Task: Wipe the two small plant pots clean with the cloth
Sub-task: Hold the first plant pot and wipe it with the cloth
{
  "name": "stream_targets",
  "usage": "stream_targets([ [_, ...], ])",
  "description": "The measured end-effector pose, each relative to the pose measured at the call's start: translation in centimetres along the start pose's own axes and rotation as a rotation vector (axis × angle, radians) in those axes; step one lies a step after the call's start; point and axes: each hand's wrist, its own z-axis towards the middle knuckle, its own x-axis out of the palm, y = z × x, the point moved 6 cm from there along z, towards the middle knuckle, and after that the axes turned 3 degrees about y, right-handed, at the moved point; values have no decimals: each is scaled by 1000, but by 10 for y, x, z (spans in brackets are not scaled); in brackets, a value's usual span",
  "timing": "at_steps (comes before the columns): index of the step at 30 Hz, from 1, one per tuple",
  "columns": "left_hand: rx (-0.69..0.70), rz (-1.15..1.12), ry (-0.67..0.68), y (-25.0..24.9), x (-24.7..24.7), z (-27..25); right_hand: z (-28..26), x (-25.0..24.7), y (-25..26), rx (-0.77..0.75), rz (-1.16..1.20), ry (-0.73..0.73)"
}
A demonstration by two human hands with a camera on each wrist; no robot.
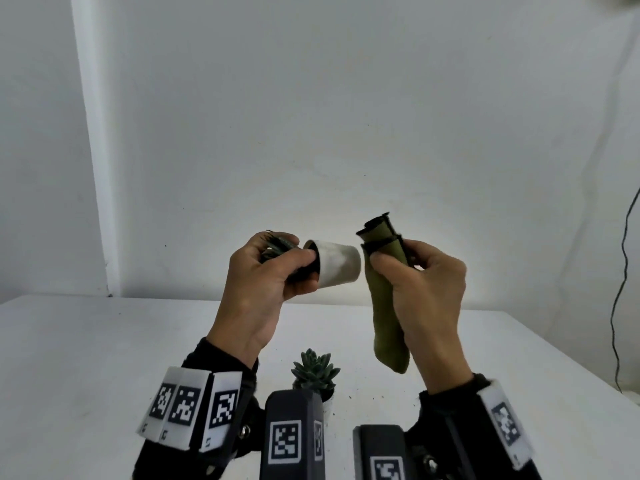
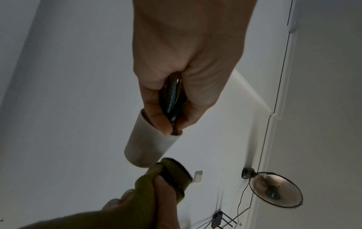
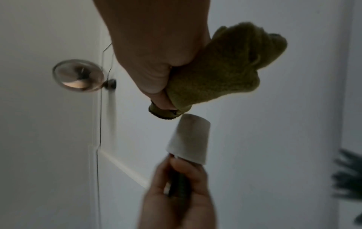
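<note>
My left hand (image 1: 266,271) holds a small white plant pot (image 1: 337,265) tipped on its side in the air, base pointing right; its fingers curl round the rim and the dark plant (image 1: 277,247). In the left wrist view the same pot (image 2: 149,145) points away from the palm. My right hand (image 1: 422,282) grips a folded olive-green cloth (image 1: 384,306) with a dark hem, right beside the pot's base; the cloth (image 3: 219,72) ends a little short of the pot (image 3: 191,139) in the right wrist view. A second white pot with a green succulent (image 1: 315,374) stands on the table below.
A white table (image 1: 104,358) lies under both hands, with specks of soil near the standing pot. A white wall is close behind. A black cable (image 1: 623,271) hangs down at the right. Wrist-worn camera mounts with black-and-white markers (image 1: 284,441) fill the bottom of the head view.
</note>
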Motion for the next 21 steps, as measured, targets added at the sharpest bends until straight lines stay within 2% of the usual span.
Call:
stream_targets([
  [2,0,-9,-35,-1,-5,1,2,-5,0,94,158,0],
  [4,2,4,-70,0,-10,2,3,-8,5,91,202,13],
  [8,19,86,-129,2,-13,3,0,-6,16,-1,107,37],
  [14,60,125,-119,0,-4,-1,-10,11,21,-105,-81,119],
  [21,107,166,-112,-1,0,-2,-14,18,27,-169,-165,156],
])
